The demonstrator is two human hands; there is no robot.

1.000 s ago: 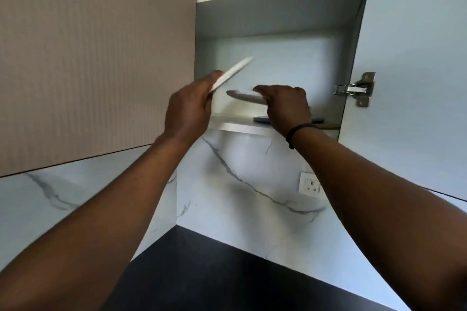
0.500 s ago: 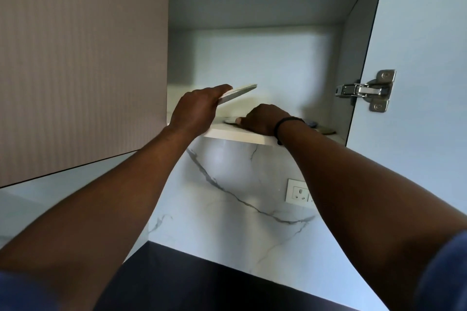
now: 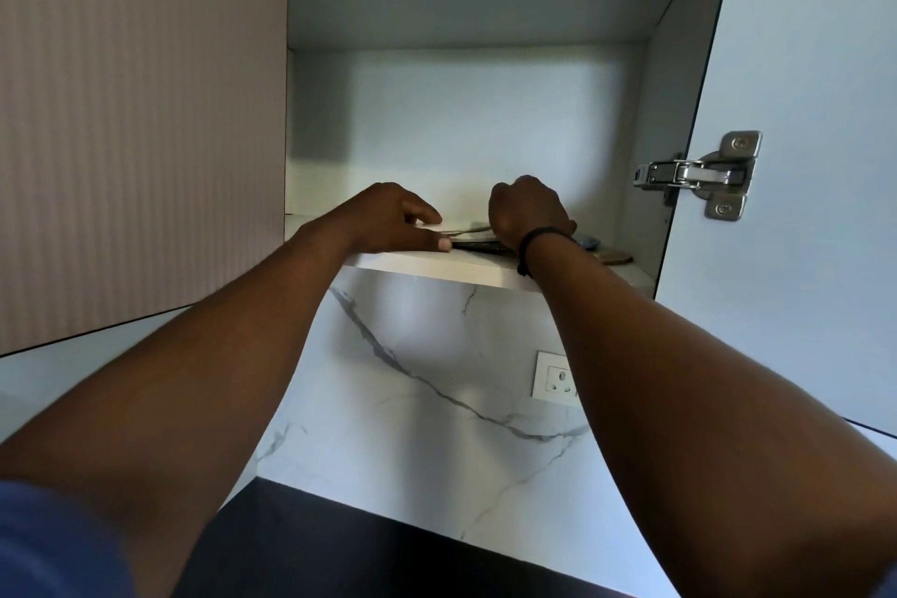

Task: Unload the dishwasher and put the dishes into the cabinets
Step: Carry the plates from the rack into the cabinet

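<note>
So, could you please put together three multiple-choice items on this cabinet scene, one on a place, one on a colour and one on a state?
1. Where do the plates lie?
A. on the lowest cabinet shelf
B. on the dark countertop
C. on the top shelf

2. What colour is the band on the wrist of the right hand?
A. white
B. black
C. red

3. How does the cabinet door stand?
A. shut
B. taken off
C. swung open

Answers:
1. A, since the plates rest flat on the lowest shelf between the two hands.
2. B, since a black band circles that wrist.
3. C, since the door's inner face and its metal hinge show, and the left hand reaches inside.
</note>
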